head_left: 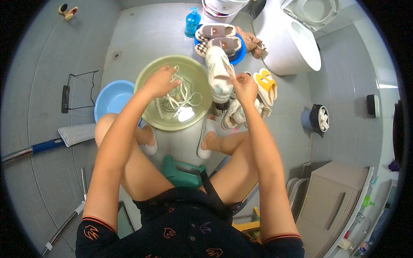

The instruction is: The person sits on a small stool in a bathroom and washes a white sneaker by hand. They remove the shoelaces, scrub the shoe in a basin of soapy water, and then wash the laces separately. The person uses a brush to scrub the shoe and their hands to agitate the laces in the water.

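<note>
Pinching, basically: your right hand [246, 89] has thumb and fingers closed on the collar edge of the white sneaker [219, 69], which hangs just off the right side of the green basin [141, 96], toe pointing away from you. Your left hand [161, 82] sits over the basin with fingers spread, right by the white laces [174, 102]; can't tell whether it's got one or is only touching.

Handling-wise, that sneaker should be light for its size, soft and a bit floppy up top, stiffer along the sole, and probably slick if it's wet. Heel collar is a decent spot, but a palm under the sole would likely stop it twisting on you. The laces look limp and tangle-prone, nothing fragile; tips or a single loop are your best hold.

Containers, working outward: the green basin has the laces in a loose heap, with a bright reflection that looks like water. Just left of it is a blue basin [106, 91], contents unclear. Over to your right, a small bin [306, 119] with a black liner holds crumpled white stuff. Further out, checkered slippers [218, 38] sit on a round blue tub [243, 52], and behind them there's a white bucket [228, 7], insides not readable from here.
</note>
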The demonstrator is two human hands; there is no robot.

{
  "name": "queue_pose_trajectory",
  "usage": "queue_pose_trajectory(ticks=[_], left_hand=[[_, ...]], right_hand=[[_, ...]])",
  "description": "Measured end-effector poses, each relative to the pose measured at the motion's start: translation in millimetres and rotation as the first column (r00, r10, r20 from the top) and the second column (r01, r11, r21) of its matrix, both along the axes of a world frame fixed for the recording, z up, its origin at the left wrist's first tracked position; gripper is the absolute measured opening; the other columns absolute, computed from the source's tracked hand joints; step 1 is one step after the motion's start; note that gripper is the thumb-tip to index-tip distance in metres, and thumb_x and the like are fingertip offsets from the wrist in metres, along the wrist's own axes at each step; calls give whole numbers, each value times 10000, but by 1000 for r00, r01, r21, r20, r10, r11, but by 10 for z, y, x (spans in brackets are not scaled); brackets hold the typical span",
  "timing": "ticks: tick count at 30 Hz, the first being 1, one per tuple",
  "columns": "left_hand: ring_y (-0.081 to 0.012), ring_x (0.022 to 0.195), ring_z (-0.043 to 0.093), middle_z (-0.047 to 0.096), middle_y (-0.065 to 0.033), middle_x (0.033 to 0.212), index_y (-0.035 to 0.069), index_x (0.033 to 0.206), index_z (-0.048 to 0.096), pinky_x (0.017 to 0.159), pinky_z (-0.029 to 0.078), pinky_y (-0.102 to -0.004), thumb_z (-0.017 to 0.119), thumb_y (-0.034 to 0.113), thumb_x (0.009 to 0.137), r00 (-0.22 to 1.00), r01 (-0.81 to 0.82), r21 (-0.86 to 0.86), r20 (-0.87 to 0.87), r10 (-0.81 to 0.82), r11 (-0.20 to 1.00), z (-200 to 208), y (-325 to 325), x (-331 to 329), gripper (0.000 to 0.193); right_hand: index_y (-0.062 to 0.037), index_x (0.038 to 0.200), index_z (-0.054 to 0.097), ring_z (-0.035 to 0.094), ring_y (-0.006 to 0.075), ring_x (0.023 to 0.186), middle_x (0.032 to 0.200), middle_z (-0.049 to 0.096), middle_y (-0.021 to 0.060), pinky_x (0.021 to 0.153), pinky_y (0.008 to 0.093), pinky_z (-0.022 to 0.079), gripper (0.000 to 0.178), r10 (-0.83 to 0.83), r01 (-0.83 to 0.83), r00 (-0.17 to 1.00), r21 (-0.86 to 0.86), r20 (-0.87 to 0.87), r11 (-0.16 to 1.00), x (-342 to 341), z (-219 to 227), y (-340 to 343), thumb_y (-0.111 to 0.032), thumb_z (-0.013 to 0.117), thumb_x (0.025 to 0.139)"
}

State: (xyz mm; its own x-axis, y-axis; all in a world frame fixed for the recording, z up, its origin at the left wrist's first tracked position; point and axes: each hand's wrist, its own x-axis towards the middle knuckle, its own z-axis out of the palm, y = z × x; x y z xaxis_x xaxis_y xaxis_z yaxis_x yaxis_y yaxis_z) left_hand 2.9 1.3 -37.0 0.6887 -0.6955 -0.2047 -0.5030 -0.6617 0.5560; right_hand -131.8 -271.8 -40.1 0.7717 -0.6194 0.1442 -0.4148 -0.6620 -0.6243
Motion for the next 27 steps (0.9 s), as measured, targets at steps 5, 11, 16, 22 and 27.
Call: queue_pose_trajectory(ticks=[5, 11, 16, 22, 27], left_hand=[[-385, 1291, 417, 414, -314, 1364, -95, 1416, 246, 1067, 352, -404, 675, 465, 808, 996, -52, -196, -75, 38, 979, 36, -126, -355, 931], [-408, 1141, 542, 496, -334, 1244, -142, 1408, 150, 944, 453, -416, 799, 280, 659, 966, -259, -414, -102, 238, 873, 62, -107, -623, 1076], [-423, 1107, 552, 526, -303, 1220, -69, 1439, 167, 908, 467, -424, 730, 188, 706, 933, -321, -615, -74, 352, 720, 82, 17, -669, 959], [-409, 1121, 556, 524, -284, 1254, -23, 1464, 176, 917, 461, -418, 683, 148, 764, 933, -292, -682, -50, 355, 670, 151, 115, -828, 880], [-375, 1126, 574, 525, -281, 1272, 17, 1482, 181, 908, 467, -408, 619, 112, 834, 942, -329, -730, -206, 266, 598, 153, 190, -879, 788]], right_hand=[[-55, 890, 711, 689, 248, 647, 733, 692, 141, 597, 331, 515, 197, 57, -81, 953, 71, 297, 994, -57, 96, 603, -240, 700, 822], [-68, 937, 705, 670, 226, 581, 680, 671, 131, 531, 306, 502, 148, 211, -186, 885, -99, 415, 977, -184, 57, 1041, -139, 708, 807], [-64, 945, 690, 701, 221, 684, 790, 703, 123, 581, 287, 536, 188, 352, -222, 854, -343, 384, 913, -346, 190, 1252, -73, 726, 761], [-41, 946, 706, 690, 220, 664, 885, 713, 130, 589, 285, 529, 213, 461, -190, 727, -496, 509, 847, -401, 313, 1317, -13, 738, 738], [-40, 954, 708, 699, 226, 689, 879, 714, 132, 595, 288, 532, 222, 411, -186, 747, -430, 522, 883, -435, 352, 1349, -5, 738, 736]])
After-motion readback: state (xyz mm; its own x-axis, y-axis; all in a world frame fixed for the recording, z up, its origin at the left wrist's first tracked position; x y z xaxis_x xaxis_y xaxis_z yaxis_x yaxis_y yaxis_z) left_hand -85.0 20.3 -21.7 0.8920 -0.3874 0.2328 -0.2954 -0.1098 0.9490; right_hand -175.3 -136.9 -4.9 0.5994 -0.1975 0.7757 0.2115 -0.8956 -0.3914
